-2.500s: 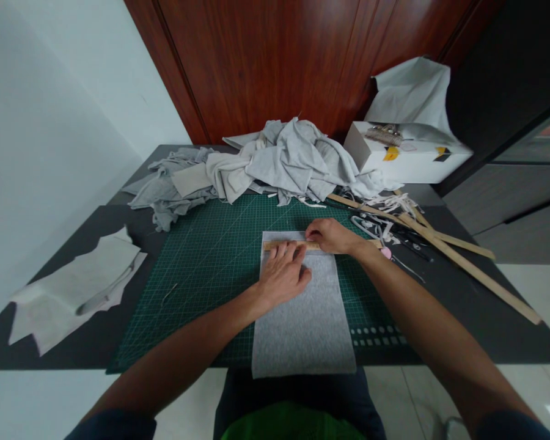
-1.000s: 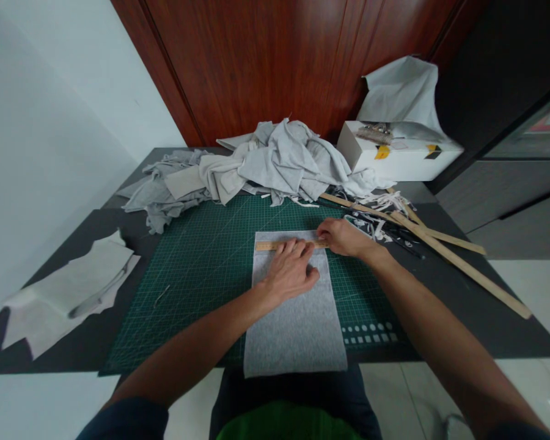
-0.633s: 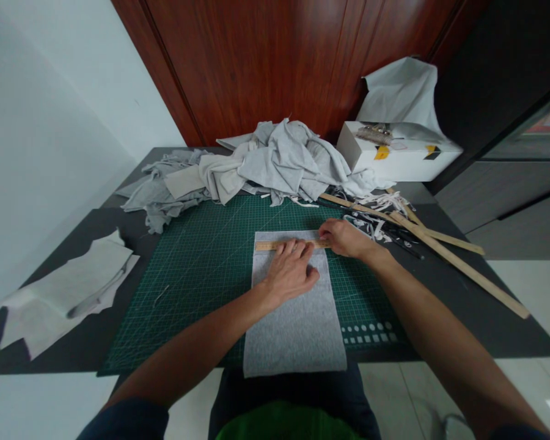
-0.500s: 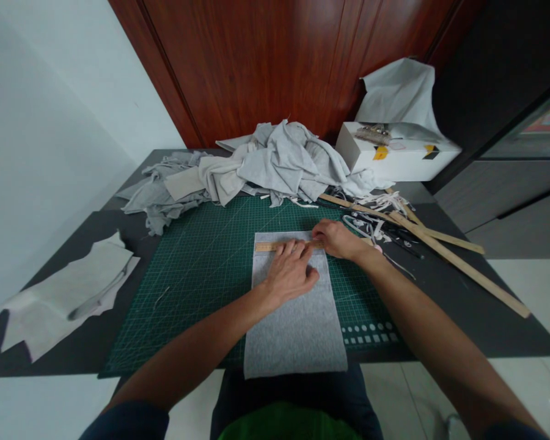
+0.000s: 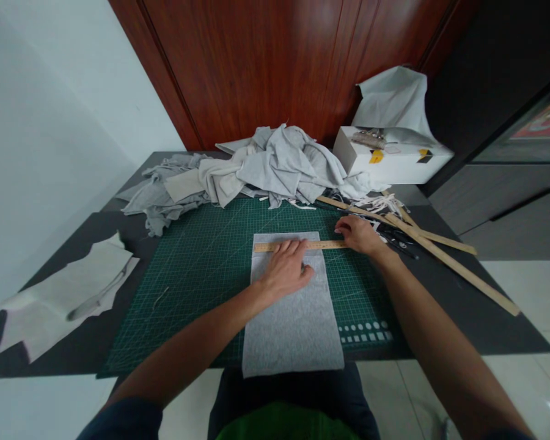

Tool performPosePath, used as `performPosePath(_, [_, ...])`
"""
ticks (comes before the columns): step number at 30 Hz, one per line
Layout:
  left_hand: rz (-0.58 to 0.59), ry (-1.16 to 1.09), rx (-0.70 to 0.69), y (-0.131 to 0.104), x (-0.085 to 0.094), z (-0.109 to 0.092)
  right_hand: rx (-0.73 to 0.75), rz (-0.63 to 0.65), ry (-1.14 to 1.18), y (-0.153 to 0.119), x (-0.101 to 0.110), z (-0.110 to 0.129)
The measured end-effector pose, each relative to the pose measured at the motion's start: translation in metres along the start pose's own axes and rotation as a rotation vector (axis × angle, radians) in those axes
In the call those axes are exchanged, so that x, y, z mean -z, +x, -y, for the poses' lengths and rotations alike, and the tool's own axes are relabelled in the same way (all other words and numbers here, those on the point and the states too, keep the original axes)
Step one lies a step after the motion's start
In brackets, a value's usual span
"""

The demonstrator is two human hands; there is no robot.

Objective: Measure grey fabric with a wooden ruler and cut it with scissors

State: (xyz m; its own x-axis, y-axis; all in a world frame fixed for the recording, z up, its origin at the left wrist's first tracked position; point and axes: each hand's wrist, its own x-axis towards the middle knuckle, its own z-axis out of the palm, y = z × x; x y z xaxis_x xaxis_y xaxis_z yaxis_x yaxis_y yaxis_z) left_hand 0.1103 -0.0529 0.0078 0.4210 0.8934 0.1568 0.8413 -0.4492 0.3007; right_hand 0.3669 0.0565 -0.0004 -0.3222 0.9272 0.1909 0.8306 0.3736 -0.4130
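A rectangle of grey fabric (image 5: 293, 330) lies lengthwise before me, its near end hanging over the table edge. Across its far end runs a wooden ruler (image 5: 325, 244), its right part reaching past the fabric onto the mat. My left hand (image 5: 286, 266) rests flat over the ruler and fabric, fingers stretched out and pressing down. By the ruler's right end is my right hand (image 5: 357, 234), fingers curled and drawn together; whatever they may hold is too small to make out. The ruler's right tip is hidden under that hand.
Beneath the fabric is a green cutting mat (image 5: 197, 269). Heaped grey cloth (image 5: 279, 162) lies at the back, beside a white box (image 5: 389, 159). Wooden strips (image 5: 458, 263) and tangled cords (image 5: 376, 198) are at right. Folded pale fabric (image 5: 73, 287) sits at left.
My right hand has moved right, off the fabric to beyond its right edge, uncovering more of the ruler. My left hand has stayed on the ruler, shifting only slightly.
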Motion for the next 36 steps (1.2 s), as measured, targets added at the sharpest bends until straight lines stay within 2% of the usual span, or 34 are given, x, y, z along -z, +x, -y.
performPosePath(3, [0.025,-0.131,0.044,0.004,0.005,0.013,-0.008,-0.094,0.003,-0.006,-0.006,-0.006])
performPosePath(6, [-0.031,-0.274,-0.001,0.005,0.014,0.031,0.107,-0.172,0.039,-0.016,-0.01,0.001])
performPosePath(10, [-0.179,-0.337,0.016,0.004,0.028,0.064,0.289,-0.006,0.06,-0.028,-0.013,0.016])
performPosePath(12, [-0.225,-0.353,0.057,0.003,0.031,0.082,0.287,0.052,0.047,-0.031,-0.015,0.018])
performPosePath(15, [-0.236,-0.368,0.111,-0.002,0.029,0.102,0.253,0.038,0.046,-0.031,-0.018,0.014])
performPosePath(20, [-0.214,-0.305,0.135,-0.011,0.022,0.106,0.168,-0.089,0.021,-0.03,-0.017,0.003])
performPosePath(26, [-0.265,-0.267,0.101,-0.014,0.024,0.108,0.08,-0.208,-0.087,-0.034,-0.014,0.002])
performPosePath(30, [-0.152,-0.268,-0.043,-0.015,0.031,0.109,-0.021,-0.271,-0.145,-0.036,-0.015,0.004])
performPosePath(33, [0.027,-0.225,-0.204,-0.016,0.035,0.103,-0.068,-0.282,-0.161,-0.036,-0.015,0.006])
performPosePath(36, [0.179,-0.121,-0.28,-0.017,0.035,0.096,-0.07,-0.27,-0.155,-0.036,-0.016,0.007])
